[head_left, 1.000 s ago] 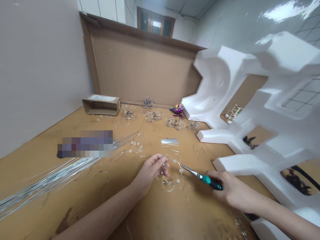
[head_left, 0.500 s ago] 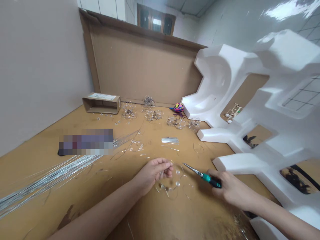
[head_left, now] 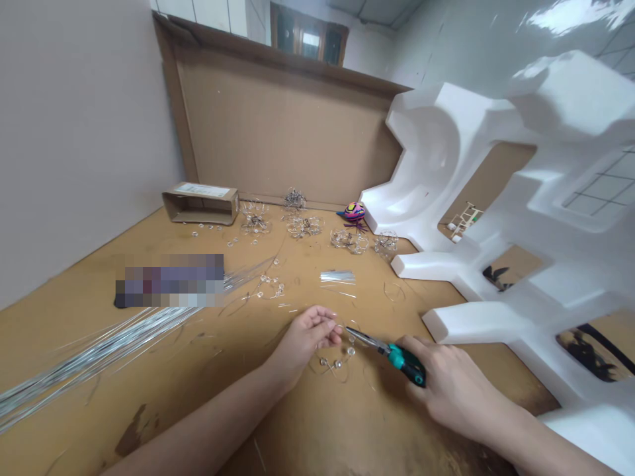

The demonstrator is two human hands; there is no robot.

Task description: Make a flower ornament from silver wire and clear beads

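Observation:
My left hand (head_left: pixel 313 334) pinches a thin wire piece strung with clear beads (head_left: pixel 338 364), which hangs in loops below the fingertips. My right hand (head_left: pixel 441 380) is wrapped round the green-and-black handles of needle-nose pliers (head_left: pixel 391 354). The pliers' narrow tips lie right beside the left fingertips, at the wire; whether the jaws grip it is too small to tell. Beyond the hands, a small stack of short straight wires (head_left: pixel 338 276) rests on the table. Several loose clear beads (head_left: pixel 271 287) lie to its left.
A long bundle of silver wire (head_left: pixel 133 344) stretches along the left. At the back stand an open cardboard box (head_left: pixel 201 205), several beaded wire pieces (head_left: pixel 305 227) and a colourful toy-like object (head_left: pixel 354 213). White foam packing (head_left: pixel 466 324) rises on the right; a cardboard wall (head_left: pixel 288 125) closes the back.
My right hand has brought the pliers leftward, so the tips now reach the left fingertips. The beaded wire has shifted slightly upward, while my left hand stays nearly in place.

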